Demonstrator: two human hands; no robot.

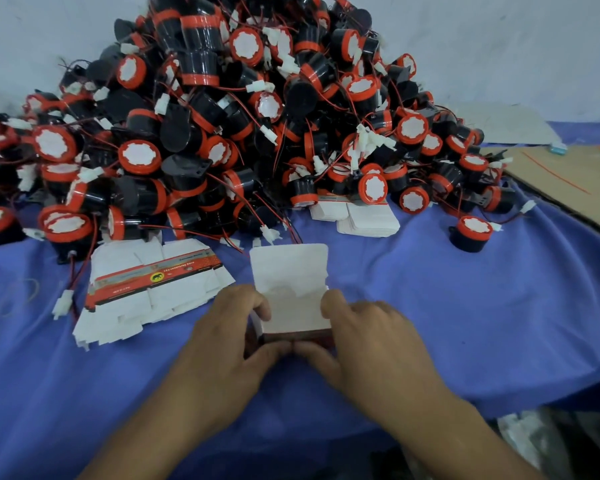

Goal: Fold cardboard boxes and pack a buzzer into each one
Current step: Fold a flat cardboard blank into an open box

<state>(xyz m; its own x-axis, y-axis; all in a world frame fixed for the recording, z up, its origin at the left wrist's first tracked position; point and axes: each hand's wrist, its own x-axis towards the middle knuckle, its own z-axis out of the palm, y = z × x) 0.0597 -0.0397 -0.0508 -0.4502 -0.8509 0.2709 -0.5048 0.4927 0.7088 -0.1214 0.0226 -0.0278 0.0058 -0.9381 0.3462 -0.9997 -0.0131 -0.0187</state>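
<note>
A small cardboard box (291, 282) stands on the blue cloth in front of me, its white lid flap raised and pointing away. My left hand (229, 341) grips its left side and my right hand (364, 337) grips its right side. Both thumbs meet along the box's near edge, and what is inside is hidden. A fanned stack of flat box blanks (146, 292), white with a red printed band, lies to the left. Behind them rises a large heap of black and red buzzers (243, 116) with red wires and white plugs.
Another stack of white blanks (361, 216) lies at the foot of the heap. One buzzer (470, 233) sits alone on the right. A brown cardboard sheet (568, 181) lies at the far right. The blue cloth (465, 323) ends at the table edge near right.
</note>
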